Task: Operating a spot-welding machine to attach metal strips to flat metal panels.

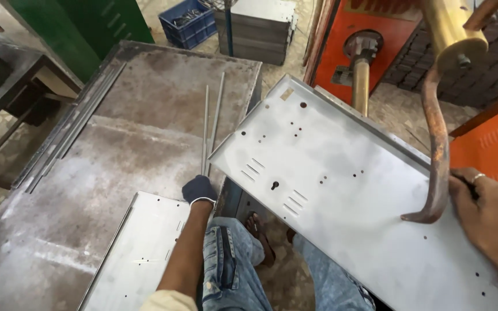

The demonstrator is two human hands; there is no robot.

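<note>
Bench (145,103) carries flat panel (145,253) at near edge, thin rods (211,121) at right edge; large panel (341,190) held tilted off bench's right corner by right hand (488,222), closed on its far edge beneath welder arm (436,150); gloved left hand (199,190) curled at rod ends, grip unclear. Step judged: fetching rod; next needs firm pinch, steady panel.

Punched steel panel (341,190) and thin rods (210,124)
Panel tilted, grey, slotted, flanged; two rods lie side by side on the rusty table (145,103).

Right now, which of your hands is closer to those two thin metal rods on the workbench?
Left. My gloved left hand is at the near ends of the thin rods; my right hand is far off, on the punched sheet-metal panel.
</note>
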